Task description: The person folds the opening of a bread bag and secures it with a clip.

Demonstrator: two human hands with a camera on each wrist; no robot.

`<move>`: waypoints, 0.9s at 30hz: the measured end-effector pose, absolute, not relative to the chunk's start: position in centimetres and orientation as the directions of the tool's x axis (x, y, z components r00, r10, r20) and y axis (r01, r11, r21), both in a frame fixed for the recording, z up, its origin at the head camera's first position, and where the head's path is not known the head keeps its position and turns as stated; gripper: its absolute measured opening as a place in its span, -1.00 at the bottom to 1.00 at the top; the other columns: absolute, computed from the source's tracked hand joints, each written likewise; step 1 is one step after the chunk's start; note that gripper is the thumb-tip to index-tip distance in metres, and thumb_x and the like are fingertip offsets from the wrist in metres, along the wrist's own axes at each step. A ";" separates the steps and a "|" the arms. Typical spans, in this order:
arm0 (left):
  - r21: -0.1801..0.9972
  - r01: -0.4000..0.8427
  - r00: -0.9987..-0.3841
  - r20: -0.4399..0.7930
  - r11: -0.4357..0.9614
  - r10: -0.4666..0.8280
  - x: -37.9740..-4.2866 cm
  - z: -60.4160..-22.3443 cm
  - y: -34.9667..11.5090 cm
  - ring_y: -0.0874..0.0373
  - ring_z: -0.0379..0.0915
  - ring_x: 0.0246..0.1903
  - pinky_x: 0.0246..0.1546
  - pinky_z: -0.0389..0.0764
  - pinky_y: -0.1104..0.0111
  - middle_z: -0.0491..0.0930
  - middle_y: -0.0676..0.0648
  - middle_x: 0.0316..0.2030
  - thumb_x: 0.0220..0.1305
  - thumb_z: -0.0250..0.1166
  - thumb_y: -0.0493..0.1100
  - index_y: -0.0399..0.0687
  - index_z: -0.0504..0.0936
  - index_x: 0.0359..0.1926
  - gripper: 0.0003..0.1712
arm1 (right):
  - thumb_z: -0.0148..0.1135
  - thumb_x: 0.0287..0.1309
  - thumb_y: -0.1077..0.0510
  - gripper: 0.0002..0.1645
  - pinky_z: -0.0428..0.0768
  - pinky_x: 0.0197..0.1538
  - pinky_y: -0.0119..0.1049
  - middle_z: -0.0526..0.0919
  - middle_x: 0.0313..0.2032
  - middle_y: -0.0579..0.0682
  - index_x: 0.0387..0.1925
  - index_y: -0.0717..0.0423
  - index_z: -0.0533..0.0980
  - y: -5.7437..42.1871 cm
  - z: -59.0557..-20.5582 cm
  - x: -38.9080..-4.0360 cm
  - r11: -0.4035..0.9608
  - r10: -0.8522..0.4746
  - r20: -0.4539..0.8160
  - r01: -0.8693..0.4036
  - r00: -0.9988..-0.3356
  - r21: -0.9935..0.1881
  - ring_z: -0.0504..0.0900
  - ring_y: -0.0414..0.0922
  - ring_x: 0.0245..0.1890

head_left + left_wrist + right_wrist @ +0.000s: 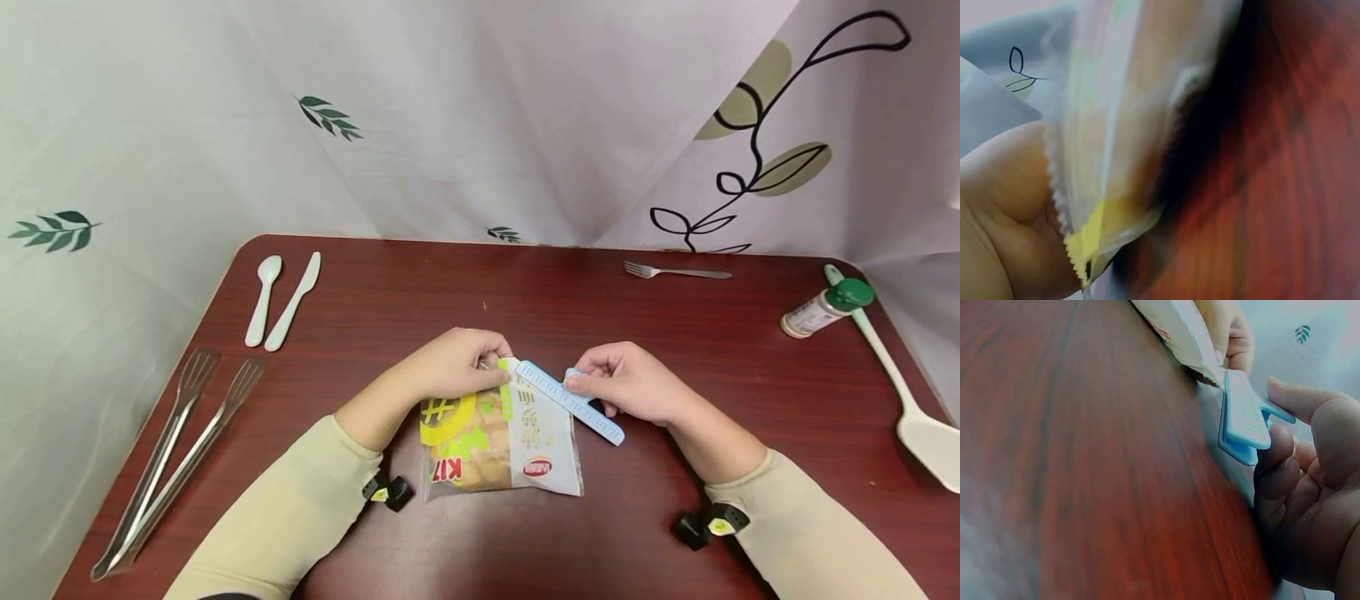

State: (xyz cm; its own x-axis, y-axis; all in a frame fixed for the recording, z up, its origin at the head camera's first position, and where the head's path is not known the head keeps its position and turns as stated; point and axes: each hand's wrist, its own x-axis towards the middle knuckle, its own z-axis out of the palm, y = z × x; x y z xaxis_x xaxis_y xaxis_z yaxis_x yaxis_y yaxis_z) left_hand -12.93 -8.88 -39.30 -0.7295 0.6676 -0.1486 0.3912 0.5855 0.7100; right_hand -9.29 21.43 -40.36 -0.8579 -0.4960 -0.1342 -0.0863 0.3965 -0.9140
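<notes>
A clear plastic bag of bread (480,454) with yellow, green and white print is in the middle of the table. My left hand (459,363) grips its upper edge, thumb in front. In the left wrist view the bag (1104,137) is blurred beside the hand. My right hand (630,385) pinches the handle of a long light-blue bag clip (543,385) between thumb and fingers. The clip lies slantwise across the bag's upper right corner. In the right wrist view the near ends of the clip's bars (1244,415) stand slightly apart, with the bag's edge at the far end.
Metal tongs (161,475), a white spoon (261,308) and a white knife (294,302) lie on the left. A fork (678,272) lies at the back. A green-capped shaker bottle (817,315) and a long white spatula (892,367) are on the right. Curtain cloth (450,125) hangs behind the table.
</notes>
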 end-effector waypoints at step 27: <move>0.784 0.363 -0.737 -0.090 0.504 0.670 -11.8 -40.2 -7.6 0.22 0.51 -0.50 -0.28 0.50 0.31 0.69 0.25 -0.37 0.34 0.54 -0.12 0.01 0.45 0.02 -0.57 | 0.42 0.39 0.16 -0.85 0.38 -0.63 -0.36 0.63 -0.56 -0.02 -0.35 0.07 0.75 21.4 -40.5 -9.3 0.389 -0.486 -0.116 -0.095 -0.866 -0.916 0.42 -0.24 -0.68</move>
State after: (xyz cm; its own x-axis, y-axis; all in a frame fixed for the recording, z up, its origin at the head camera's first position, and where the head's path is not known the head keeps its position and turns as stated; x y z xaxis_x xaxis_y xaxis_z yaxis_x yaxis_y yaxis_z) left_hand -11.79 -7.57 -40.16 -0.7368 0.6701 -0.0895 0.3629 0.5037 0.7839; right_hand -9.34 21.38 -40.55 -0.8664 -0.4857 -0.1162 -0.0951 0.3889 -0.9164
